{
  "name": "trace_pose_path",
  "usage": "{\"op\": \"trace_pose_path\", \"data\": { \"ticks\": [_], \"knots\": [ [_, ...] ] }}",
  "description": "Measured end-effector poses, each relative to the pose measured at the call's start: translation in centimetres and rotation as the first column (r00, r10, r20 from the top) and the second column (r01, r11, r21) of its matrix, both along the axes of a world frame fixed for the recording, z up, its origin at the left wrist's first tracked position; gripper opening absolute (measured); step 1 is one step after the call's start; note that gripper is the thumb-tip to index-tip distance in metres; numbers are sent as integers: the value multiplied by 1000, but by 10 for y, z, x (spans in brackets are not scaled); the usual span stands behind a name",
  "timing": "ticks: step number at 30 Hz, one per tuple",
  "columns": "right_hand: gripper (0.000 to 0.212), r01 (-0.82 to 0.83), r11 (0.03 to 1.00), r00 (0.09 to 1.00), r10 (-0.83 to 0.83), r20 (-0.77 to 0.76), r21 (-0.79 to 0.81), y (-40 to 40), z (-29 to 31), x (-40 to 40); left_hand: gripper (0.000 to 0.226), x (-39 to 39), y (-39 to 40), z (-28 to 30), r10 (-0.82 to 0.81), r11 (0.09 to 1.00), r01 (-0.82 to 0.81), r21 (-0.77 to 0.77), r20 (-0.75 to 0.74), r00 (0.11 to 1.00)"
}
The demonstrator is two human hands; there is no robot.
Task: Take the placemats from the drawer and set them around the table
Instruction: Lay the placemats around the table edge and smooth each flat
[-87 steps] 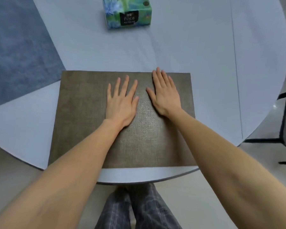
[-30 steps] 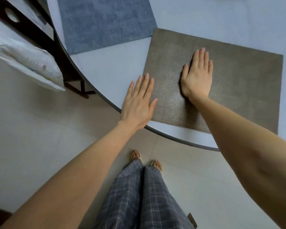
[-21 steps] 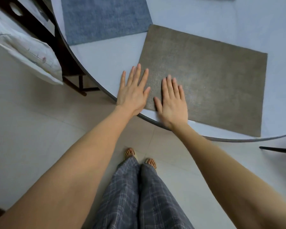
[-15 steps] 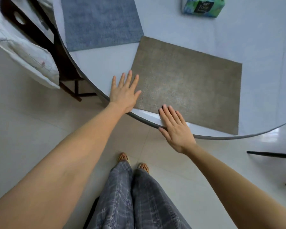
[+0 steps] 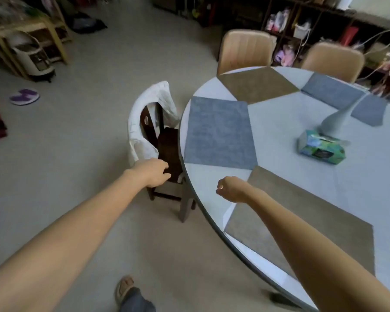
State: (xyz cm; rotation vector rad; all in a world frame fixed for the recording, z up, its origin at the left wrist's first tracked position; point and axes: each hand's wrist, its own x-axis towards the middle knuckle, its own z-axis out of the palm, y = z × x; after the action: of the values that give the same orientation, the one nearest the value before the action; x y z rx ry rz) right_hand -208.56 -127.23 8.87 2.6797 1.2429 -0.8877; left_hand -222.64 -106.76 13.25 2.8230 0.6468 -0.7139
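Nearest, a brown placemat [image 5: 302, 224] lies flat at the table [image 5: 286, 122] near edge. Both hands hold nothing: right hand [image 5: 229, 189] loosely curled, left hand [image 5: 154, 173] relaxed. Beyond, blue placemat [image 5: 218, 132]. Mats probably thin, light, flexible; grasp by an edge.

Five placemats lie around the round table [image 5: 358, 183]: a brown placemat [image 5: 324, 224] nearest, then a blue placemat [image 5: 218, 132]. Both hands hang in the air with loosely curled fingers; the left hand [image 5: 154, 174] is before a dark chair [image 5: 167, 140], the right hand [image 5: 231, 188] above the table edge.
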Motion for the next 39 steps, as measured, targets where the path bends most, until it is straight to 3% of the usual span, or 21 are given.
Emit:
{"op": "trace_pose_path", "data": {
  "ticks": [3,10,20,24,32,39],
  "knots": [
    [35,-58,998,998,58,9,-2,100,20,3,42,-22,78,27,46,999,-46,16,40,998],
    [26,15,984,996,-30,84,176,283,69,-7,49,-34,241,76,67,989,-75,130,63,996],
    [28,158,963,977,-185,110,218,419,66,87,48,83,374,68,-61,994,47,102,136,989],
    [34,109,984,989,-121,81,140,498,53,132,49,110,448,57,5,994,-14,104,86,996],
    [30,59,975,996,-72,54,214,684,44,212,50,166,631,50,104,988,-109,109,48,993],
    [29,251,949,967,-256,4,190,792,12,296,48,288,774,28,-85,991,87,107,-17,996]
  ]
}}
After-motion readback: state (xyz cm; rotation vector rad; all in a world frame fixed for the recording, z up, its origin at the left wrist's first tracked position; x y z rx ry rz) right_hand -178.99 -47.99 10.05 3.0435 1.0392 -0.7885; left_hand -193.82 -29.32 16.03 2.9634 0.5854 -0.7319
